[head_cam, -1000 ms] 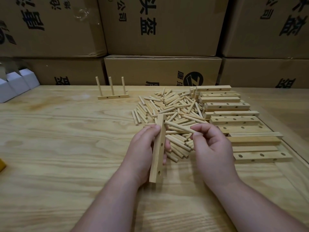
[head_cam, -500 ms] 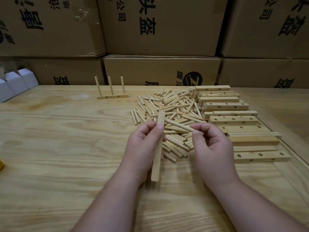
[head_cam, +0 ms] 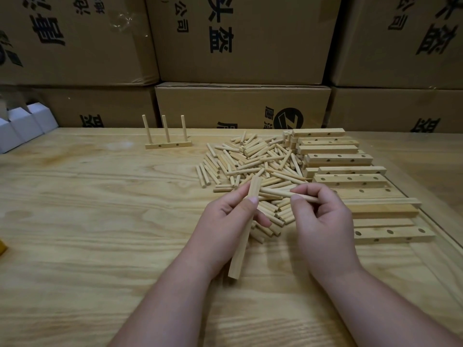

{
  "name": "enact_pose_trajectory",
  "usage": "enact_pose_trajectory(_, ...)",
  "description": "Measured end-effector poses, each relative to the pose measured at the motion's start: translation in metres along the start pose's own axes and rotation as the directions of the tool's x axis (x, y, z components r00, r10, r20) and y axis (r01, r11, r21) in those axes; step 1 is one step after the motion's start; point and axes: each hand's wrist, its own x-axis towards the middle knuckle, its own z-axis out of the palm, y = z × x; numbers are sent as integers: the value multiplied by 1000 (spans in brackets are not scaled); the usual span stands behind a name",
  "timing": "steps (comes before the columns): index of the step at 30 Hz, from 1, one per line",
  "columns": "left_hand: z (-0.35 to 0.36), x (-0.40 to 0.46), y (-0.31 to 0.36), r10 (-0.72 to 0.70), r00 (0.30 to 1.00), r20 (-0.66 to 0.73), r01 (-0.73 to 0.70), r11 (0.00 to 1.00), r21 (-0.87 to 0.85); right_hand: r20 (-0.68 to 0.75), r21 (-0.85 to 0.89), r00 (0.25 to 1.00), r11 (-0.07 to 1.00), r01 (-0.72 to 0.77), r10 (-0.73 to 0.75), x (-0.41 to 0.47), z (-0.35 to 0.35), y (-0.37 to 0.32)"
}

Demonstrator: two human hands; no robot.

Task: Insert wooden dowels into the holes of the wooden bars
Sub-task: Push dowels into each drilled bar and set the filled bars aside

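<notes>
Two bare forearms reach in from the near edge of the desk (head_cam: pixel 75 221). No sleeves, gloves, watch, rings or bands are worn on them. The left hand (head_cam: pixel 225 226) and the right hand (head_cam: pixel 323 226) are uncovered, with short, plain, unpainted nails on the visible fingers.

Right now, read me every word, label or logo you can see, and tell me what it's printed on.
"头盔": upper middle box, large black print.
"公司": same box, smaller print to the left of it.
"盔": upper right box; the character above it is cut off.
Lower middle box: a round logo; the characters beside it are cut off below, unreadable.
Upper left box: print too skewed to read.
Bars and dowels: no text.
</notes>
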Motion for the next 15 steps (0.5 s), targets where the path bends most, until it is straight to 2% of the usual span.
enact_pose_trajectory(8,3,1,-1,-28,999,-39,30,998,59,5,-124,999,991,45,-44,1,-2,5)
enact_pose_trajectory(15,0,0,2,-60,995,-74,68,992,109,26,-128,999,990,50,-47,-1,1,2)
